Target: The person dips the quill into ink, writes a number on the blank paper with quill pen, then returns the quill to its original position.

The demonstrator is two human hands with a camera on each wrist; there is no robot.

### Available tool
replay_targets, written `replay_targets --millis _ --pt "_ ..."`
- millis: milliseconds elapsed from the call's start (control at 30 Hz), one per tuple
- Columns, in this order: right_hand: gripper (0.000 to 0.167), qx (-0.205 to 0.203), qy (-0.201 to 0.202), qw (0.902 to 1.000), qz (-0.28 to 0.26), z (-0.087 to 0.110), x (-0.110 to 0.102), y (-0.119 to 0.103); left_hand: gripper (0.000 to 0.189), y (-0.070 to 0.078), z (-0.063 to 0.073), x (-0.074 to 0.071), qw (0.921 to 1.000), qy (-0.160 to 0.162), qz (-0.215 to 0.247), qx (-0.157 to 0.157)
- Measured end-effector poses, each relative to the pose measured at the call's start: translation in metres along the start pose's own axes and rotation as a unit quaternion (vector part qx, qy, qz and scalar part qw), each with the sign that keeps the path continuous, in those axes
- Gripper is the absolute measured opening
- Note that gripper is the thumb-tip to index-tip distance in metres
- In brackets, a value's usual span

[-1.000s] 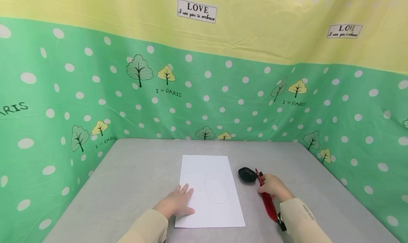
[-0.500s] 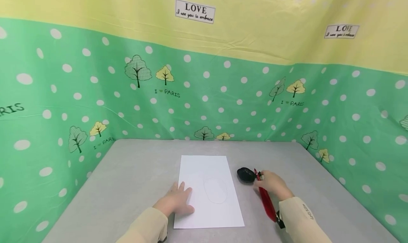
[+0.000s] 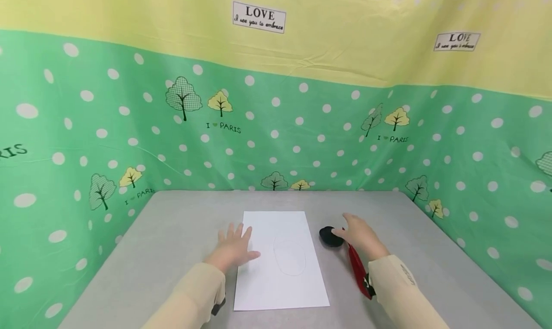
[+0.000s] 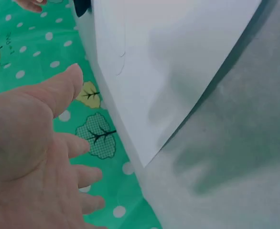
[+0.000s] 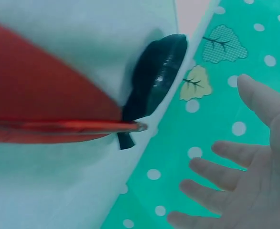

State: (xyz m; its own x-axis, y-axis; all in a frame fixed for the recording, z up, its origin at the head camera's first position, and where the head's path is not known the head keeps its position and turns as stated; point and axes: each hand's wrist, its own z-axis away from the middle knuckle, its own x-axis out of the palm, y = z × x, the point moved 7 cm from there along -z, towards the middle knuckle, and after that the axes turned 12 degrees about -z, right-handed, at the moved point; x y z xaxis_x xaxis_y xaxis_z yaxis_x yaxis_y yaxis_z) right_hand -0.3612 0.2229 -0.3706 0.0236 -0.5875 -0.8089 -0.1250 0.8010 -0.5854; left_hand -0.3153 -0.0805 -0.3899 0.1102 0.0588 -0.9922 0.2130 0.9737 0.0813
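Observation:
A white sheet of paper [image 3: 297,290] lies on the grey table, with a thin hand-drawn oval [image 3: 305,259] on its right half. My left hand [image 3: 233,247] hovers over the paper's left edge, fingers spread; its shadow falls below in the left wrist view. To the right of the sheet lies a long, flat red piece [image 5: 44,81] with black ends. A slim red pen [image 5: 73,126] with a metal tip lies along it. Beyond its far end is a glossy black rounded object [image 5: 161,71]. Above these, my right hand [image 3: 361,233] holds nothing, fingers extended; its thumb overlaps the black object in the head view.
Green and yellow printed curtain [image 3: 241,156] hangs behind the table and along both sides. The grey tabletop [image 3: 185,223] extends left of the paper and right of the red piece.
My right hand has let go of the red pen and lifted away, its fingers opening. My left hand has risen off the paper and moved forward. The view has shifted slightly.

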Motion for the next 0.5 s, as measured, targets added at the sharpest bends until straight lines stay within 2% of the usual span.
replay_targets --millis 300,500 --pt "0.069 -0.017 0.028 0.9974 0.065 -0.017 0.001 -0.024 0.074 -0.001 -0.011 -0.019 0.9990 0.030 -0.008 -0.032" --pt "0.071 -0.018 0.028 0.9971 0.069 -0.023 0.007 -0.039 0.075 0.002 -0.018 -0.023 0.9983 0.039 -0.008 -0.041"
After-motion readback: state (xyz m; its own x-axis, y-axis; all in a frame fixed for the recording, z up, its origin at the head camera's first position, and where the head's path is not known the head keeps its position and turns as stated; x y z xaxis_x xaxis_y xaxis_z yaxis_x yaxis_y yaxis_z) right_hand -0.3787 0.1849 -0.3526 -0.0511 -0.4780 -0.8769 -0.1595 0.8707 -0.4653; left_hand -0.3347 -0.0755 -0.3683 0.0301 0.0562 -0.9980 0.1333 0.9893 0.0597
